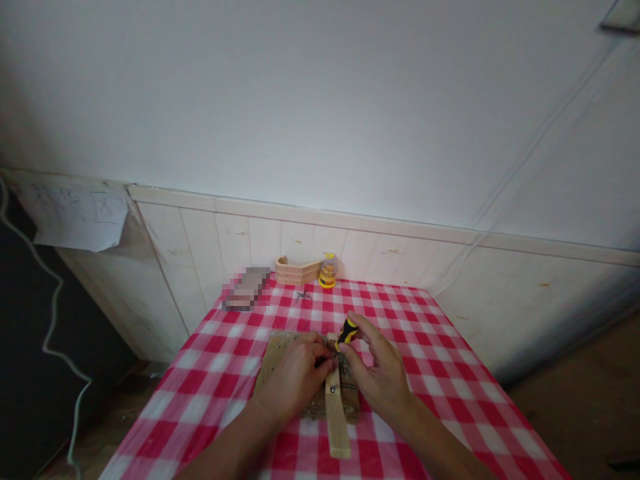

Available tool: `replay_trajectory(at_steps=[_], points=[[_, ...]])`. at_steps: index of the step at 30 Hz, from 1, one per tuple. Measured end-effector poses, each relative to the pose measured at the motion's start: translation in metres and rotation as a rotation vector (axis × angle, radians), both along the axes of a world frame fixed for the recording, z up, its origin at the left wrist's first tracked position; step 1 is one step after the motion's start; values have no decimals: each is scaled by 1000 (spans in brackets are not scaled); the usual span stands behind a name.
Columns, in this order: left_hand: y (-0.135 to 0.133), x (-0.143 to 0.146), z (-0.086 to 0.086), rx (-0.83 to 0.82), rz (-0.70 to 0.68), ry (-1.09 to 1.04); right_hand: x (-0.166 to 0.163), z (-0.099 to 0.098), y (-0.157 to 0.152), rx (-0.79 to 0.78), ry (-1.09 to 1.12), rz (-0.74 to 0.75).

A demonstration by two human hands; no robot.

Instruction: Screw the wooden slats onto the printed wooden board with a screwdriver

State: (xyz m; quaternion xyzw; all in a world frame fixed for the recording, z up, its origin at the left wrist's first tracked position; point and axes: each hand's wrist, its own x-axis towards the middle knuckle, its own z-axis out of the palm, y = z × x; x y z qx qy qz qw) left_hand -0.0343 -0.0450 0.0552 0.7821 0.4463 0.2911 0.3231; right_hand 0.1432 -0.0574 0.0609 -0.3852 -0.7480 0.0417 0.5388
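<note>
My right hand (383,367) grips a black-and-yellow screwdriver (347,331), tilted with its tip end toward the fingers of my left hand. My left hand (297,373) is closed, its thumb and fingertips pinched at the upper part of a pale wooden piece (338,427). What those fingertips hold, if anything, is hidden. A small metal screw (333,389) sits on the wooden piece, below my fingers. Beneath it all lies a brown board (280,350) with dark specks, partly covered by my left hand.
A red-and-white checked cloth (415,333) covers the table. Toward the wall stand curved wooden pieces (295,272), a yellow screwdriver-bit case (328,272), a small pile of screws (303,295) and a blurred-out flat object (246,290). A white cable (55,293) hangs at left.
</note>
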Motion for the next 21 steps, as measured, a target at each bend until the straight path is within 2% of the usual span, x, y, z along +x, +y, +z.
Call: replay_trajectory(at_steps=[7, 11, 15, 21], points=[[-1, 0, 3, 0, 8, 15, 2, -3, 2, -41, 33, -57], [-1, 1, 4, 2, 20, 13, 0, -1, -2, -35, -3, -21], [-1, 0, 4, 13, 24, -9, -2, -2, -3, -100, 50, 32], [0, 0, -1, 22, 13, -30, -1, -4, 3, -111, 126, 13]])
